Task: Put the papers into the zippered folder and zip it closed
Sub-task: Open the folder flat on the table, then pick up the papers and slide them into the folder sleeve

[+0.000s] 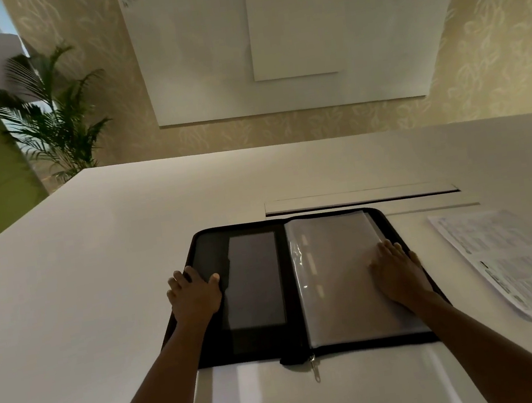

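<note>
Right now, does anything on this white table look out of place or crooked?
Only the printed papers: they lie at a slant on the white table, right of the open black zippered folder, not inside it. The folder lies flat, left hand on its left edge, right hand on the clear plastic sleeves. Nothing looks damaged.

The papers, lying right of the right hand, run off the picture's right edge, and their print is too small to read. The left hand hides the folder's outer left edge, and both forearms are cut off at the bottom. The sleeves under the right hand may hold sheets; I cannot tell.
</note>
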Tool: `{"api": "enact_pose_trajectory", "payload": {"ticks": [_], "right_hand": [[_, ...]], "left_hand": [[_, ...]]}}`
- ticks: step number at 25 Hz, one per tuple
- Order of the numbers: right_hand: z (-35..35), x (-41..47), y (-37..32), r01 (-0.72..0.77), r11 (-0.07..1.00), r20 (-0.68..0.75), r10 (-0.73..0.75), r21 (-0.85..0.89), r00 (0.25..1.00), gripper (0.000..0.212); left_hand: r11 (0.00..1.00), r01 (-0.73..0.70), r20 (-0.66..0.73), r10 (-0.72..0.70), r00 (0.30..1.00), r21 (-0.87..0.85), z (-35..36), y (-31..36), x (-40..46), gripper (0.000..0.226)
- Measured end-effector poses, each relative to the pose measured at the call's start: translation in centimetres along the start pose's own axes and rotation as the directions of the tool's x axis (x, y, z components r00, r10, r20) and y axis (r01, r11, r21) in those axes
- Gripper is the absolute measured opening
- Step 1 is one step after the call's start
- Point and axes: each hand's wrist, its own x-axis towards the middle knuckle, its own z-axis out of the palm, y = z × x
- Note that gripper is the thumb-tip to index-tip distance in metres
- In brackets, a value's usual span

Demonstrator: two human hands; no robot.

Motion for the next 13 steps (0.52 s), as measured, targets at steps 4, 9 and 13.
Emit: {"api": "enact_pose_trajectory", "payload": {"ticks": [4, 9, 13], "right_hand": [[-0.4, 0.0, -0.2, -0.008, 0.999, 0.004, 0.008, 0.048, 1.0, 0.057], [-1.0, -0.3, 0.6, -0.002, 0.992, -0.024, 0.005, 0.123, 1.0, 0.06], [-2.1, 0.0, 2.4, -0.005, 0.987, -0.058, 0.014, 0.16, 0.998, 0.06]], "left_hand": [[0.994, -0.113, -0.086, 0.112, 0.99, -0.009, 0.5, 0.7, 0.0, 0.073], [0.961, -0.275, -0.059, 0.273, 0.96, -0.018, 0.7, 6.1, 0.0, 0.077], [0.918, -0.392, -0.05, 0.39, 0.92, -0.06, 1.7, 12.3, -1.6, 0.076]]}}
